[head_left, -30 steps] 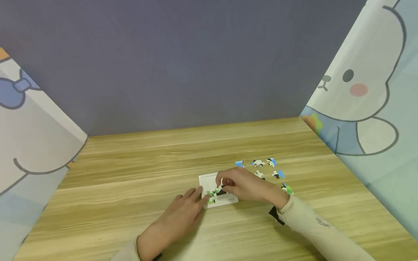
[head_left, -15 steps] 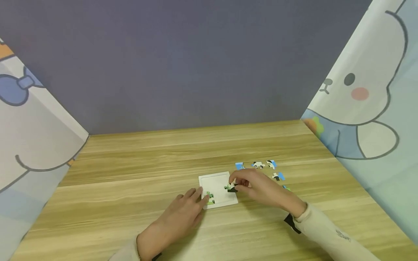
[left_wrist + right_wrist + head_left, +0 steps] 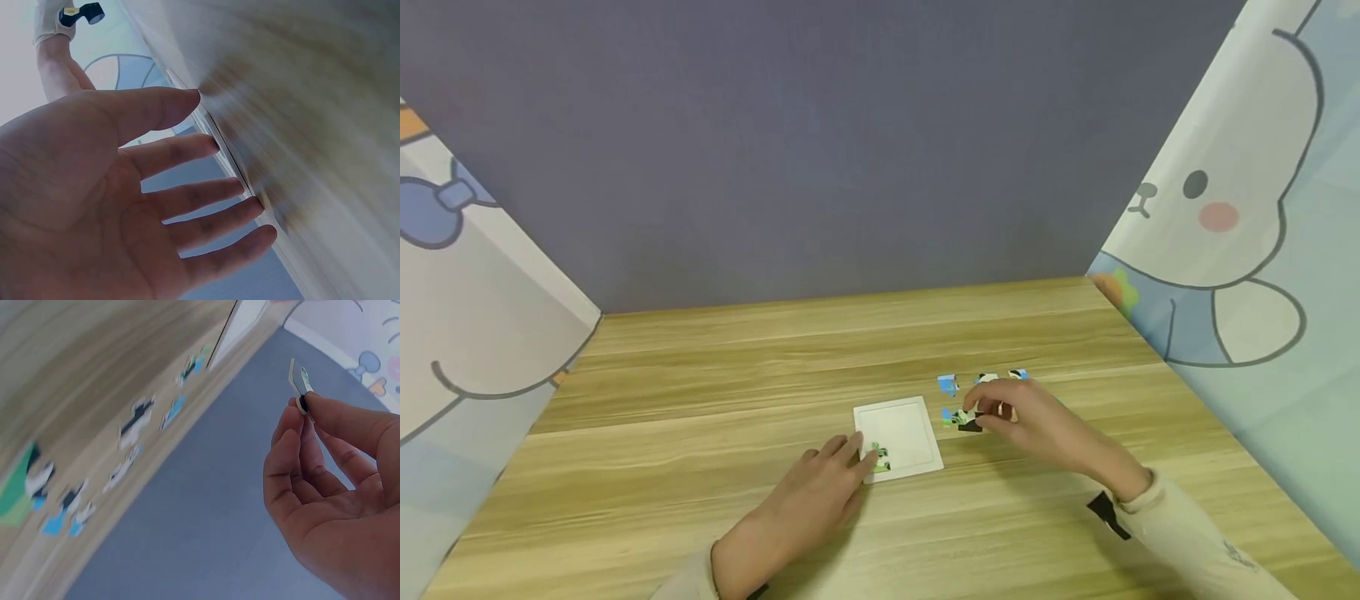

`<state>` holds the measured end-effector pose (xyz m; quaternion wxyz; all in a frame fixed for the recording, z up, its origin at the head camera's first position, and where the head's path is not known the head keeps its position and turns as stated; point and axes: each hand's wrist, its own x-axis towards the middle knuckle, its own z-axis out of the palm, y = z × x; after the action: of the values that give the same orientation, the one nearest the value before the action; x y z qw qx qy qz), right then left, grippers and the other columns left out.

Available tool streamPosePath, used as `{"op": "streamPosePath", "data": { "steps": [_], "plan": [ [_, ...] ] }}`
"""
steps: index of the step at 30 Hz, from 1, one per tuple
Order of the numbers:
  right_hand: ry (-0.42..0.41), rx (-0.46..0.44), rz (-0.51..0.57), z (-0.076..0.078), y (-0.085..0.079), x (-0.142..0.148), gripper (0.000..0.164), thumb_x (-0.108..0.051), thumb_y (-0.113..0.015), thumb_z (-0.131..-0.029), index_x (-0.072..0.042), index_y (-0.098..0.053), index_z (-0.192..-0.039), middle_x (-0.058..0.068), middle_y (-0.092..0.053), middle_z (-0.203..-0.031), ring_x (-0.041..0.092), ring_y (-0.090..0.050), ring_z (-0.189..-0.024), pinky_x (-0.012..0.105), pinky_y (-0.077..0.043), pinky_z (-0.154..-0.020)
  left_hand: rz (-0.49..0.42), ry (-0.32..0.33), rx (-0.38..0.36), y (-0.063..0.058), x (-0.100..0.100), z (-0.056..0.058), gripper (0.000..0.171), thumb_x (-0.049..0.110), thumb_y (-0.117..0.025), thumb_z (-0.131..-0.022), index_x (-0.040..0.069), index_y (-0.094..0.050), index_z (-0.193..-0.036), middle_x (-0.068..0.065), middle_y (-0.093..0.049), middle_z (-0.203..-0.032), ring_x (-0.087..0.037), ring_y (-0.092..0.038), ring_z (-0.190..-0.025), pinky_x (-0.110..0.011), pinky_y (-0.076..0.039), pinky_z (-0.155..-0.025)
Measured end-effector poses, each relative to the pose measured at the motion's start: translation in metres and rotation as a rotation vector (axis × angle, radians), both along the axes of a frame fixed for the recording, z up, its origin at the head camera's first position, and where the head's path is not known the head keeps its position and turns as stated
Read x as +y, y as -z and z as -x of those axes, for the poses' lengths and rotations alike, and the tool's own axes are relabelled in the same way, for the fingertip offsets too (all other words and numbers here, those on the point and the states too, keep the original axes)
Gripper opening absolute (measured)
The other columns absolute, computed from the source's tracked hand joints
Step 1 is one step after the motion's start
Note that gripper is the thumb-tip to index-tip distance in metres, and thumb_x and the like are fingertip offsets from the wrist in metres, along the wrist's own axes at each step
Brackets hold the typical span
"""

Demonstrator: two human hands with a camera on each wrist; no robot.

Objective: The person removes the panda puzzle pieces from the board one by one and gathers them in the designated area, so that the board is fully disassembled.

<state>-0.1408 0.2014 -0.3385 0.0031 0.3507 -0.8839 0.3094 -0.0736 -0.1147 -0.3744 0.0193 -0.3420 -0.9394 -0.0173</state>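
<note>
A shallow white puzzle tray (image 3: 901, 437) lies on the table, with a green puzzle piece (image 3: 881, 458) in its near left corner. My left hand (image 3: 812, 492) rests at the tray's left edge, fingertips on its rim. In the left wrist view the fingers (image 3: 194, 200) are spread and fairly straight against the tray's thin edge. To the right of the tray my right hand (image 3: 1037, 425) pinches a black, white and green puzzle piece (image 3: 970, 422) between thumb and index finger. In the right wrist view the held piece (image 3: 303, 387) is seen nearly edge-on, raised off the table.
Several loose puzzle pieces lie right of the tray, among them a blue one (image 3: 948, 383) and a black-and-white one (image 3: 135, 422). A green corner piece (image 3: 17, 487) is visible in the right wrist view. A grey panel (image 3: 850, 150) stands behind the wooden table (image 3: 700, 400).
My right hand has lifted the black, white and green piece from the tray and carried it right, toward the loose pieces. The left hand has stayed at the tray's edge.
</note>
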Motion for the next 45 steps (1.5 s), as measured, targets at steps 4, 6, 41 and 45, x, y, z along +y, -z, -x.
{"op": "streamPosePath", "data": {
  "steps": [4, 6, 41, 45],
  "plan": [
    [0.037, 0.009, 0.017, 0.001, -0.004, 0.010, 0.025, 0.002, -0.075, -0.085, -0.016, -0.071, -0.102, -0.012, -0.067, -0.082, 0.002, -0.059, -0.073, 0.024, -0.050, -0.064, 0.006, 0.000, -0.006, 0.000, 0.000, 0.001, 0.046, 0.025, -0.073, -0.091, 0.010, -0.063, -0.133, -0.018, -0.057, -0.138, -0.032, -0.059, -0.119, -0.042, -0.057, -0.082],
    [0.044, 0.003, 0.024, 0.002, -0.006, 0.014, 0.026, 0.003, -0.075, -0.085, -0.016, -0.071, -0.102, -0.011, -0.067, -0.083, 0.002, -0.060, -0.073, 0.024, -0.051, -0.064, 0.008, 0.003, -0.007, 0.000, 0.000, 0.002, 0.046, 0.026, -0.073, -0.092, 0.010, -0.063, -0.134, -0.018, -0.057, -0.138, -0.031, -0.059, -0.119, -0.042, -0.058, -0.082],
    [0.074, -0.165, -0.159, -0.002, 0.036, 0.035, 0.024, 0.005, -0.070, -0.086, -0.013, -0.068, -0.102, -0.009, -0.056, -0.073, 0.002, -0.048, -0.064, 0.023, -0.044, -0.055, -0.024, -0.024, -0.024, -0.001, -0.001, -0.003, 0.048, 0.025, -0.072, -0.092, 0.011, -0.061, -0.137, -0.026, -0.053, -0.140, -0.034, -0.058, -0.123, -0.042, -0.058, -0.081],
    [0.096, -0.122, -0.192, -0.005, 0.037, 0.032, 0.025, 0.007, -0.070, -0.084, -0.012, -0.068, -0.101, -0.010, -0.052, -0.069, 0.001, -0.044, -0.061, 0.022, -0.042, -0.053, -0.040, -0.041, -0.041, 0.000, 0.000, -0.003, 0.047, 0.025, -0.073, -0.091, 0.013, -0.062, -0.136, -0.026, -0.054, -0.138, -0.034, -0.057, -0.123, -0.044, -0.057, -0.081]
  ]
}}
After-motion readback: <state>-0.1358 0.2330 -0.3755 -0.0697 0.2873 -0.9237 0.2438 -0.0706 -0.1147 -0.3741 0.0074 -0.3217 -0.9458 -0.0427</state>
